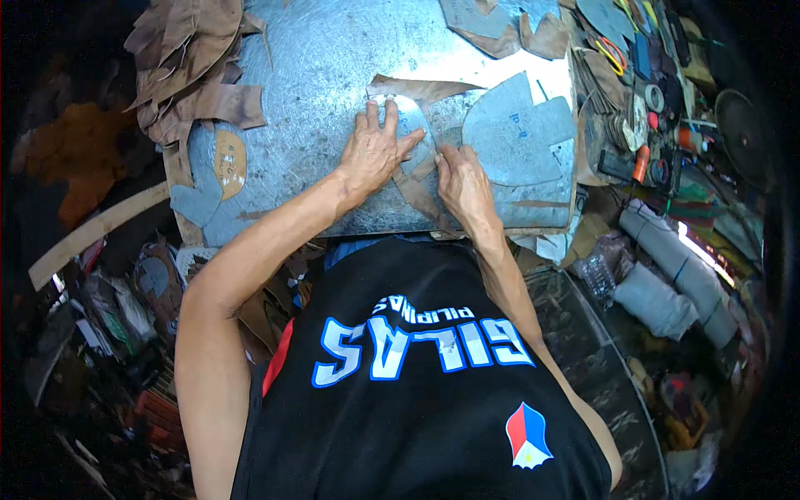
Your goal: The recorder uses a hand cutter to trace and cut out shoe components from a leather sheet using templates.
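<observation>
On metal sheet [333, 67], mid-bench: left hand [372, 150] pressed flat, fingers [390, 117] spread, palm down on small grey template [412, 125]. Nothing grasped; holding by pressure only. Template over brown leather [421, 179], pointed end toward lower right. Leather strip running from upper left of template, under it, down toward bench edge.

Just right of left hand: right hand [464, 187] curled, fingertips [447, 156] pinched at template's edge, touching leather. Looks closed on a thin tool, but tool hidden by fingers; cannot tell what is held. Hands nearly touching, template between them.

Right of right hand: large grey pattern [521, 129], rounded with notched top, lying flat, partly over more leather. Near, not touching hand.

Far left of sheet: heap of brown scraps [187, 58], overlapping, spilling past sheet edge. Below heap: grey pattern with tan oval piece [231, 162] on top.

Top edge: more grey and brown cut pieces [500, 29].

Right bench edge: tool clutter [642, 92], with orange-handled tool [640, 162] and scissors with red-yellow handles [612, 54]. Lower right, off bench: grey rolls [675, 267].

Lower frame: black sleeveless shirt [417, 392], both forearms reaching up to sheet.
</observation>
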A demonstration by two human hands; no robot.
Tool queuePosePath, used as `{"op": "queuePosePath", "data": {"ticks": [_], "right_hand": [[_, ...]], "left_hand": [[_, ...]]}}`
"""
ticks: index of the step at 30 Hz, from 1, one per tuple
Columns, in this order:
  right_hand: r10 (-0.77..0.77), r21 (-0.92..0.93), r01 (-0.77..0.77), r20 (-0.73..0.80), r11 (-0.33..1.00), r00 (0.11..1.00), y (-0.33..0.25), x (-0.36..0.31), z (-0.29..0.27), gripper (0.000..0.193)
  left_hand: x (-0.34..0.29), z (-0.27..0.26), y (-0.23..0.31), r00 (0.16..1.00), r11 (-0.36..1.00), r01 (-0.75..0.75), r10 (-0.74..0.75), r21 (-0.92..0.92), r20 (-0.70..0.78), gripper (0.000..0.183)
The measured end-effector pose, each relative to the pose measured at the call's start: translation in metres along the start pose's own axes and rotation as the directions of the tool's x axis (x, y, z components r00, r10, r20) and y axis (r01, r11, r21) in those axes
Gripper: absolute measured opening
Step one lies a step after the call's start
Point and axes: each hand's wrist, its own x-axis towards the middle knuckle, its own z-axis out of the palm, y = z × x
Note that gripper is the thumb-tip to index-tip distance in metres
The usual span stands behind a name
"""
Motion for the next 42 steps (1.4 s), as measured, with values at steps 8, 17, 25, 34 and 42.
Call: {"op": "queuePosePath", "data": {"ticks": [8, 17, 25, 34, 42], "right_hand": [[0.094, 0.039, -0.090, -0.129, 0.995, 0.987, -0.007, -0.018, 0.013, 0.019], [0.191, 0.038, -0.188, -0.293, 0.981, 0.937, -0.024, -0.020, 0.040, 0.019], [0.272, 0.179, -0.216, -0.410, 0.960, 0.870, -0.039, -0.026, 0.056, 0.021], [0.556, 0.353, -0.448, -0.318, 0.821, 0.768, -0.068, -0.045, 0.077, 0.024], [0.596, 0.375, -0.490, -0.258, 0.787, 0.761, -0.099, -0.057, 0.095, 0.022]], "left_hand": [[0.007, -0.002, -0.003, 0.995, 0.990, -0.093, 0.088, 0.110, 0.048, 0.047], [0.013, 0.000, -0.007, 0.984, 0.965, -0.176, 0.166, 0.196, 0.069, 0.050], [0.012, -0.001, -0.010, 0.975, 0.940, -0.218, 0.219, 0.262, 0.022, 0.051], [0.012, 0.000, -0.007, 0.965, 0.947, -0.255, 0.237, 0.198, 0.109, 0.048], [0.029, 0.010, -0.010, 0.973, 0.917, -0.228, 0.229, 0.326, 0.038, 0.050]]}}
